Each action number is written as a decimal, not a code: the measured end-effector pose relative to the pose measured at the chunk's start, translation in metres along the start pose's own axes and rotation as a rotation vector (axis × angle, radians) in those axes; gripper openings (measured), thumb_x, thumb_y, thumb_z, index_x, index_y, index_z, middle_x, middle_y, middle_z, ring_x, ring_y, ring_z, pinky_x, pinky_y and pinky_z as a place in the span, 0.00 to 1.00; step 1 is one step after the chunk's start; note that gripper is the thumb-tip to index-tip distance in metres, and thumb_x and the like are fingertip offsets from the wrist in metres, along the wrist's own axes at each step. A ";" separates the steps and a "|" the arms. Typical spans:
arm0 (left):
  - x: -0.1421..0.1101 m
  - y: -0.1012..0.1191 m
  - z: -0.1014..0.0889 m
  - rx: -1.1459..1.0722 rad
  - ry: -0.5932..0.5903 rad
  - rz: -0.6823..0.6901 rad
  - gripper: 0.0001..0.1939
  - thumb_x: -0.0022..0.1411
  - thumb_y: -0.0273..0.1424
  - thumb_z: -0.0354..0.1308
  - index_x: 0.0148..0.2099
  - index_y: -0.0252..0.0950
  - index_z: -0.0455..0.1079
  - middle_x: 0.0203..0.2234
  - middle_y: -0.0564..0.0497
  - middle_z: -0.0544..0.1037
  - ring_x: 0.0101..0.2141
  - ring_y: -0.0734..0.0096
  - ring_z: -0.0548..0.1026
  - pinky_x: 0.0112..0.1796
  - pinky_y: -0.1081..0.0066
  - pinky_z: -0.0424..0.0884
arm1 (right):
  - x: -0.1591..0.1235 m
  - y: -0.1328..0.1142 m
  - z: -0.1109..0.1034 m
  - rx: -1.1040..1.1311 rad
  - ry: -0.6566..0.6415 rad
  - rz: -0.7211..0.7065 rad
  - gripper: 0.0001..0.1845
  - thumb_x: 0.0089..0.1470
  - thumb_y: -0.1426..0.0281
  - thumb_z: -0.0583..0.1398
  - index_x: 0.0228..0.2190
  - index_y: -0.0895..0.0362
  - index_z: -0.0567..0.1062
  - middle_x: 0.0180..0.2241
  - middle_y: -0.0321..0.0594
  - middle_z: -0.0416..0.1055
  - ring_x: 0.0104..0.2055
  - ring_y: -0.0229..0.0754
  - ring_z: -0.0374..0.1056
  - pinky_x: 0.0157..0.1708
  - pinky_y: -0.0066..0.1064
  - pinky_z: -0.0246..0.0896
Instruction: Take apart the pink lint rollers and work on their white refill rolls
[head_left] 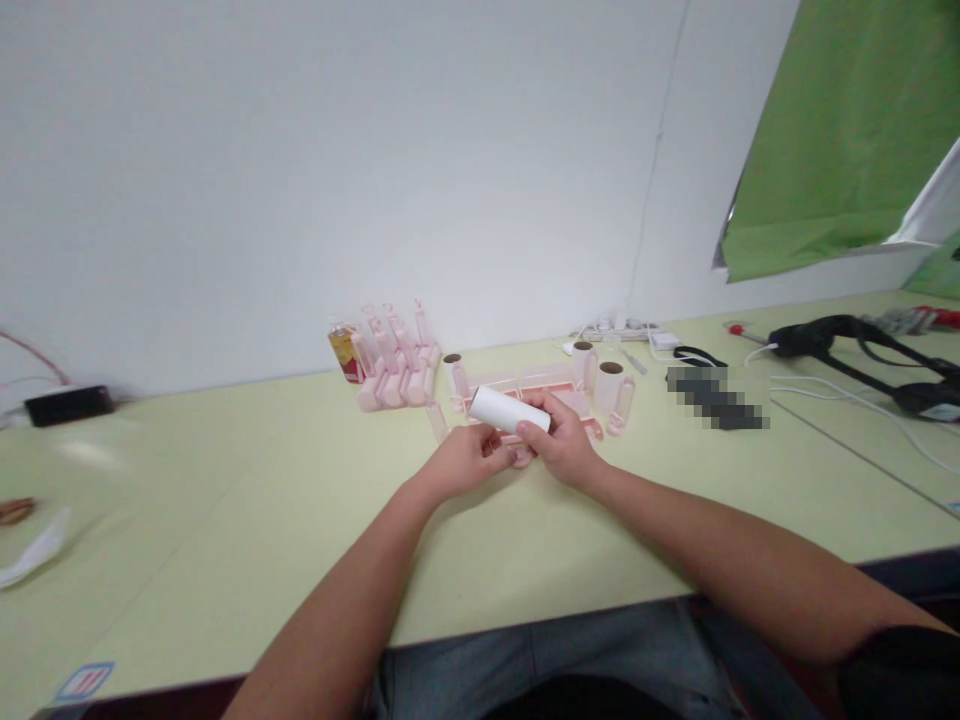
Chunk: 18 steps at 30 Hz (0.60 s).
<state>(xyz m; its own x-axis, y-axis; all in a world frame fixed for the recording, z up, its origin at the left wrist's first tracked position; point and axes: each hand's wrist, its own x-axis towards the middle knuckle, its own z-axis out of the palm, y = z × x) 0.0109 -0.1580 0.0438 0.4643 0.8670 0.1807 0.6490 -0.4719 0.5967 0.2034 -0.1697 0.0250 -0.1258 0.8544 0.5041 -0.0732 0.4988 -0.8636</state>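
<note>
My right hand grips a white paper roll, its fingers wrapped round the right end. The roll lies tilted in the air, with its open left end slightly higher. Just below it, my left hand has its fingers curled and its thumb against a small pink plastic piece; most of that piece is hidden. Behind both hands are flat pink plastic parts. White rolls with brown cores stand around them, one at the left and others at the right, beside clear pink covers.
At the back left stand several pink roller-like items by a yellow-and-red pouch. A power strip, cables and a black strapped headset lie to the right. A black box is far left on the table.
</note>
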 end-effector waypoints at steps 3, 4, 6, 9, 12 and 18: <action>0.004 -0.005 -0.007 -0.124 0.119 0.041 0.17 0.60 0.44 0.58 0.37 0.34 0.70 0.24 0.54 0.70 0.24 0.74 0.66 0.25 0.74 0.58 | 0.002 0.004 -0.002 -0.037 0.077 -0.010 0.25 0.53 0.51 0.63 0.46 0.56 0.71 0.33 0.39 0.70 0.28 0.38 0.65 0.25 0.28 0.62; 0.005 -0.006 -0.009 -0.163 0.165 0.045 0.15 0.60 0.42 0.58 0.40 0.34 0.70 0.23 0.55 0.70 0.24 0.75 0.66 0.26 0.75 0.59 | 0.002 0.006 -0.002 -0.042 0.092 -0.004 0.26 0.53 0.51 0.63 0.46 0.56 0.71 0.31 0.38 0.69 0.27 0.38 0.64 0.25 0.28 0.62; 0.008 -0.009 -0.012 -0.259 0.254 0.037 0.16 0.62 0.40 0.56 0.46 0.35 0.70 0.23 0.57 0.69 0.23 0.76 0.66 0.25 0.76 0.60 | 0.003 0.007 -0.002 -0.041 0.100 0.004 0.27 0.53 0.50 0.62 0.46 0.56 0.70 0.28 0.36 0.68 0.26 0.38 0.64 0.26 0.29 0.61; 0.011 -0.010 -0.013 -0.437 0.386 -0.006 0.18 0.63 0.42 0.55 0.51 0.37 0.68 0.25 0.56 0.72 0.18 0.80 0.64 0.20 0.77 0.60 | 0.003 0.008 -0.002 -0.031 0.073 0.010 0.26 0.53 0.50 0.63 0.45 0.56 0.70 0.26 0.34 0.67 0.25 0.38 0.64 0.25 0.29 0.61; 0.014 -0.010 -0.016 -0.619 0.543 -0.060 0.17 0.60 0.44 0.59 0.44 0.37 0.65 0.27 0.56 0.74 0.15 0.82 0.64 0.16 0.78 0.57 | 0.001 0.008 -0.002 -0.019 0.058 0.013 0.25 0.53 0.51 0.63 0.45 0.55 0.70 0.25 0.33 0.66 0.25 0.38 0.63 0.25 0.29 0.61; 0.013 -0.008 -0.022 -0.923 0.573 -0.113 0.17 0.56 0.43 0.60 0.35 0.36 0.61 0.34 0.50 0.78 0.20 0.80 0.71 0.14 0.80 0.61 | 0.001 0.010 -0.003 -0.092 0.039 0.033 0.23 0.53 0.52 0.63 0.44 0.55 0.71 0.29 0.36 0.69 0.26 0.38 0.63 0.24 0.28 0.60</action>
<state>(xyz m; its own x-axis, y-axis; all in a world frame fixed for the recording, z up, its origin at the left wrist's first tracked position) -0.0012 -0.1397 0.0585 -0.0741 0.9565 0.2822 -0.1432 -0.2902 0.9462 0.2057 -0.1633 0.0170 -0.0878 0.8746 0.4769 0.0215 0.4803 -0.8768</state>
